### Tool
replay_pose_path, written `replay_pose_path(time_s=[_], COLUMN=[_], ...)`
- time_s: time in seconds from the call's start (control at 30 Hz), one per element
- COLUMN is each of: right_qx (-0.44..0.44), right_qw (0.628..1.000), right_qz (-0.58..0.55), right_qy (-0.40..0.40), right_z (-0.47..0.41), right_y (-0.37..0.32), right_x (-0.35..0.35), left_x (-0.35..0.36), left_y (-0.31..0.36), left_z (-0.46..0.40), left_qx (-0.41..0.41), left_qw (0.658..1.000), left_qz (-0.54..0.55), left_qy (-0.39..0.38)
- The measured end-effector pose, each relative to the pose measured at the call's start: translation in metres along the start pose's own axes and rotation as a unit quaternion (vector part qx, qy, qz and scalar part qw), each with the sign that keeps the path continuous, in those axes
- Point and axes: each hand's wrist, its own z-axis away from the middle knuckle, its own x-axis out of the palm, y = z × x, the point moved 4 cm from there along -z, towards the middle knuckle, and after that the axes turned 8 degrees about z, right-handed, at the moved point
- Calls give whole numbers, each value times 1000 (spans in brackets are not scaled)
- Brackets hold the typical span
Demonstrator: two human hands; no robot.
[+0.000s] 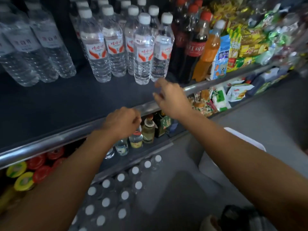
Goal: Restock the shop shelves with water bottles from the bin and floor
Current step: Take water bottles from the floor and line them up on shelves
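Head view, ribbed clear plastic water bottles (143,52), white caps, dark shelf (66,104)

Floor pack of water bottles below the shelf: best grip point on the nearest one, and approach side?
Probably the neck just under the white cap, coming straight down from above. The floor bottles stand upright and packed tight, so only caps and shoulders show and the bodies are blocked by neighbours. The right hand is empty, fingers loosely spread, near the shelf rail.
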Motion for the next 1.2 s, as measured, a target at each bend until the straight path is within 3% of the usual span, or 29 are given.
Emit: replay_pose_path(time_s=[0.17,0.4,0.6,0.87,1.2], right_qx=[32,148,211,180,62], right_qw=[994,958,923,924,929], right_qz=[-56,-68,-62,-40,15], right_qy=[-90,-238,-315,-335,-365], right_z=[76,170,225,211,156], right_y=[13,45,78,108,117], right_x=[74,172,222,265,327], left_x=[77,186,252,303,336], left_y=[-8,-22,-29,-37,-45], left_z=[26,55,68,59,39], left_qx=[5,-34,-94,-148,-180], left_qw=[997,974,961,946,942], left_qz=[4,29,50,59,59], left_qy=[-83,-223,-253,-281,-276])
